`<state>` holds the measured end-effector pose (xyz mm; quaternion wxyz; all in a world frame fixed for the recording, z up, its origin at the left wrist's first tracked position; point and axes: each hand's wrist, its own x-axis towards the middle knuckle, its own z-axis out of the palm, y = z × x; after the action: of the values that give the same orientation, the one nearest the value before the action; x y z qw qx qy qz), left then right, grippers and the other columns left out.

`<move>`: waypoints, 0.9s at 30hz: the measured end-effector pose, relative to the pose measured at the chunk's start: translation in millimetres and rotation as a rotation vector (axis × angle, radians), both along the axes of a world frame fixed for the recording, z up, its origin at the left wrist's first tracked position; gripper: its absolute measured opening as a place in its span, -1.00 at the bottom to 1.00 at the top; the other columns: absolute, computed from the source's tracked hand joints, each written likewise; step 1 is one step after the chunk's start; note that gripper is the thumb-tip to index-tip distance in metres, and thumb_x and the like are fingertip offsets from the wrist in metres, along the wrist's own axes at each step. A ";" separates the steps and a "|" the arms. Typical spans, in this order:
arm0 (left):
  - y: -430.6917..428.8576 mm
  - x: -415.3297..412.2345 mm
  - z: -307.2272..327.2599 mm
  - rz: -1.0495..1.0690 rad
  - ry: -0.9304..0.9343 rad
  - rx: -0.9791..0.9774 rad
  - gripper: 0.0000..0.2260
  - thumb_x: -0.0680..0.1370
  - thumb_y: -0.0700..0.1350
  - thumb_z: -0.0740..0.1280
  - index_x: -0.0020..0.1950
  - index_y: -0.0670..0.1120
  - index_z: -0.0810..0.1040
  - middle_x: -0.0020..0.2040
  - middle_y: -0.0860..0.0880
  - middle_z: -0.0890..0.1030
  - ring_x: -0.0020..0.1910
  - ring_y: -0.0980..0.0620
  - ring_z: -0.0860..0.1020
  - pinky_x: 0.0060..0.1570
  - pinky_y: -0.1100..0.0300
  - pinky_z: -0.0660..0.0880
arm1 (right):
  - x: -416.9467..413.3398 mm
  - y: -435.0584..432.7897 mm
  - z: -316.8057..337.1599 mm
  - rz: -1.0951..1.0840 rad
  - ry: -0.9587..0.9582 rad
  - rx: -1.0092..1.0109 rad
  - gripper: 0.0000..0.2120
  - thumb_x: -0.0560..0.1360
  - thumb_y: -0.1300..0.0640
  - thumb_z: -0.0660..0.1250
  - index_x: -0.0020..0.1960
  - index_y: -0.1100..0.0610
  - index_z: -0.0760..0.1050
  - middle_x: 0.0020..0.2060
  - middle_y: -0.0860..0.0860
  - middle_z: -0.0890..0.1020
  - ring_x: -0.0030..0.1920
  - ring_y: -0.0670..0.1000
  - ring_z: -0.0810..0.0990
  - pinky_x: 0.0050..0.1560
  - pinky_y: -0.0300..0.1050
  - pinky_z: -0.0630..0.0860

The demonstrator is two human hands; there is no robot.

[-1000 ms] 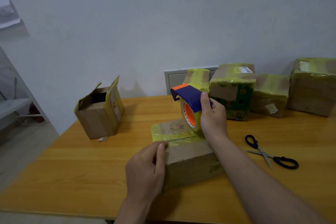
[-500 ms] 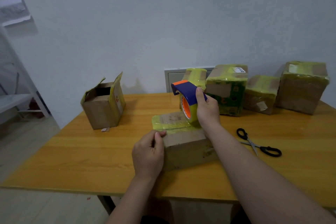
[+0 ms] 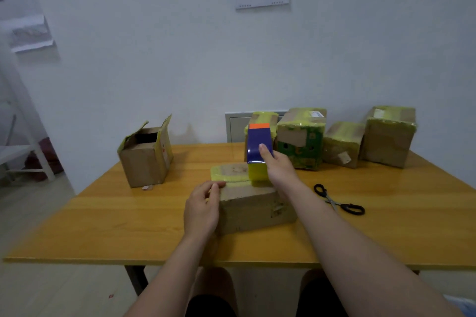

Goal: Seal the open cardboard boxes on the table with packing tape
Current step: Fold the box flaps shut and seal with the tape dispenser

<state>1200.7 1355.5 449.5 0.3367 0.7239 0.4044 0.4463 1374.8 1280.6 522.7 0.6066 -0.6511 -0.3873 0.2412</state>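
A low brown cardboard box [image 3: 253, 207] lies in the middle of the wooden table [image 3: 103, 226], its top partly covered in yellow-green tape. My right hand [image 3: 279, 168] grips a blue and orange tape dispenser [image 3: 258, 153] with a yellow roll, which rests on the box's top at its right side. My left hand [image 3: 202, 207] presses against the box's left end, fingers curled over the top edge. An open cardboard box [image 3: 145, 157] with raised flaps stands at the back left of the table.
Several boxes wrapped in yellow-green tape [image 3: 343, 143] stand in a row along the wall at the back right. Black-handled scissors [image 3: 338, 199] lie on the table right of my right arm. A white shelf frame [image 3: 23, 152] stands at the far left.
The camera has pulled back and tilted up. The dispenser has turned so its blue back faces me, still on the box top. My left hand stays on the box's left end.
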 end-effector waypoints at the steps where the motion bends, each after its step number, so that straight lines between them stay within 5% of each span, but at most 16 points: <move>1: 2.4 -2.2 2.1 -0.013 -0.004 -0.012 -0.76 0.72 0.04 0.20 0.22 0.15 0.66 0.17 0.17 0.58 0.15 0.18 0.49 -0.04 0.27 0.42 | 0.3 -0.9 0.4 0.012 -0.004 -0.012 -0.62 0.66 -0.23 0.15 0.07 0.02 0.59 0.00 0.02 0.69 0.07 0.05 0.63 0.12 0.00 0.49; 6: 25.2 -11.2 25.5 -0.138 -0.042 -0.174 -0.69 0.72 -0.06 0.23 0.43 0.21 0.51 0.30 0.10 0.56 0.23 0.10 0.50 -0.09 0.31 0.44 | 7.5 0.1 7.7 0.025 -0.040 -0.025 -0.42 0.63 -0.30 0.15 -0.03 0.22 0.58 -0.16 0.17 0.63 -0.12 0.16 0.56 -0.01 0.05 0.42; 9: 32.7 1.8 39.1 -0.084 0.081 -0.194 -0.57 0.70 -0.13 0.26 0.56 0.15 0.37 0.30 0.01 0.54 0.21 0.00 0.51 -0.09 0.21 0.50 | 5.2 4.4 3.8 0.009 -0.035 0.004 -0.47 0.65 -0.27 0.13 -0.06 0.16 0.57 -0.22 0.12 0.55 -0.18 0.11 0.50 -0.07 0.01 0.37; 14: 26.3 27.5 26.2 0.225 0.012 -0.160 -0.70 0.70 0.05 0.25 0.39 0.02 0.58 0.28 -0.01 0.63 0.17 0.01 0.55 0.16 0.04 0.55 | 0.4 0.3 -8.8 -0.016 -0.002 0.078 -0.49 0.67 -0.23 0.12 -0.07 0.16 0.59 -0.28 0.04 0.59 -0.25 0.04 0.51 -0.17 -0.05 0.38; 18: 33.4 24.2 30.7 0.111 0.062 -0.123 -0.73 0.71 0.02 0.23 0.32 0.04 0.64 0.27 0.02 0.64 0.22 0.03 0.54 0.16 0.09 0.53 | -2.0 -4.6 -6.6 -0.041 0.024 0.084 -0.50 0.67 -0.24 0.12 -0.05 0.14 0.59 -0.23 0.05 0.63 -0.20 0.05 0.55 -0.12 -0.04 0.41; 22: 32.0 20.5 39.7 0.079 0.367 0.032 -0.75 0.69 -0.02 0.26 0.37 0.11 0.54 0.26 0.05 0.62 0.17 0.03 0.56 0.09 0.05 0.60 | -8.6 -8.7 -6.9 -0.067 0.015 0.072 -0.50 0.66 -0.26 0.12 0.01 0.14 0.59 -0.14 0.10 0.68 -0.16 0.03 0.58 -0.12 -0.06 0.43; 27: -10.0 35.9 35.9 0.113 0.683 0.256 -0.59 0.69 0.08 0.17 0.55 0.11 0.40 0.57 0.00 0.37 0.54 -0.07 0.30 0.48 -0.06 0.29 | -6.3 -7.1 -9.4 -0.096 0.020 0.095 -0.52 0.66 -0.26 0.11 -0.08 0.09 0.58 -0.27 -0.01 0.63 -0.23 -0.02 0.56 -0.19 -0.10 0.41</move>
<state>1236.6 1345.5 485.4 0.0639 0.8438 0.4738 0.2436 1368.5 1273.5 513.3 0.6515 -0.6367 -0.3608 0.1997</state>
